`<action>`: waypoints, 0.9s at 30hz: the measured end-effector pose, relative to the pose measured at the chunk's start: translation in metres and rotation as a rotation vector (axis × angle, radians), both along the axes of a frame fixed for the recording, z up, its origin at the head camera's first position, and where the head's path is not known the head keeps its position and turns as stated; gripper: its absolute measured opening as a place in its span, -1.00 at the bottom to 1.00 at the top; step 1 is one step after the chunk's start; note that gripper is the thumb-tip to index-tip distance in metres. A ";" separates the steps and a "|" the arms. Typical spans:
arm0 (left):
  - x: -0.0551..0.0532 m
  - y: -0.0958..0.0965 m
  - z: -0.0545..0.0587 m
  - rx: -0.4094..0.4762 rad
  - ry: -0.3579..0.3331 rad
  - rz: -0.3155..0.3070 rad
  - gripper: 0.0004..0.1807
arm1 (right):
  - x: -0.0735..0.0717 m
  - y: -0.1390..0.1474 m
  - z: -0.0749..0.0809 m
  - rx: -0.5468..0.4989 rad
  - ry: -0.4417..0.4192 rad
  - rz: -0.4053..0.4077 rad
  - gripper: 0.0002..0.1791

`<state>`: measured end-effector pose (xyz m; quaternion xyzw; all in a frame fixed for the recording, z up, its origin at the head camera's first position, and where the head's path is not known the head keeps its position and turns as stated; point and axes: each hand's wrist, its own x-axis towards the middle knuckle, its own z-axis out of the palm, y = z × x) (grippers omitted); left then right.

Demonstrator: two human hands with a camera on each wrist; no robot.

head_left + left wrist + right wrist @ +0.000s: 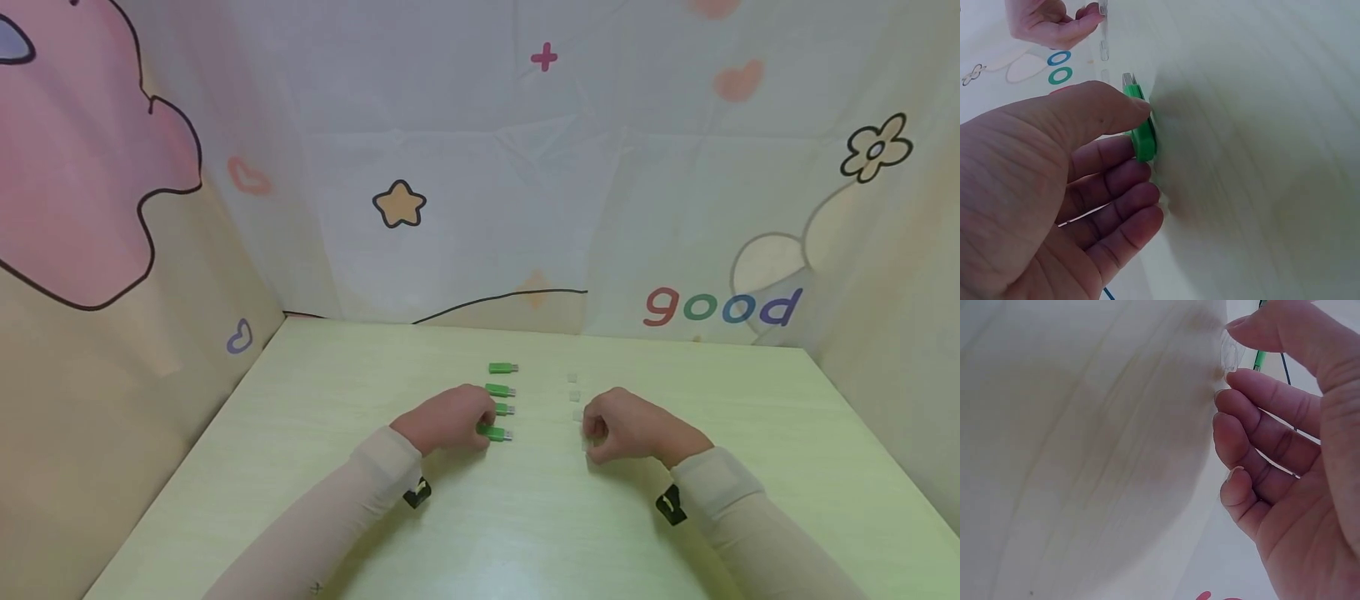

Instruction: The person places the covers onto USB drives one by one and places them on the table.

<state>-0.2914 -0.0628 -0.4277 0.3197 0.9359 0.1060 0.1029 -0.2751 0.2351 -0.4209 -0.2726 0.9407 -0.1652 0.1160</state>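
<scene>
The thumb and index finger of the left hand (448, 418) pinch a green USB stick (1143, 139) by its body, its metal plug (1128, 80) pointing toward the right hand (636, 427); the other left fingers curl loosely below. The right thumb and index finger sit on either side of a clear cap (1230, 353) and seem to pinch it, though the transparent plastic makes the contact hard to see.

The green USB stick lies at the near end of a column, with three more green sticks (503, 367) beyond it. Just past the right fingers, three more clear caps (574, 396) form a facing column. Both columns rest on a pale table (525, 533), between the pale sleeves (300, 525). Behind stands a printed cloth (465, 100) bearing the word "good".
</scene>
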 end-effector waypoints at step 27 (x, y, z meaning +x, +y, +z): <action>-0.006 -0.009 -0.007 0.147 -0.066 -0.006 -0.86 | 0.001 0.010 -0.010 -0.132 -0.042 -0.007 -0.93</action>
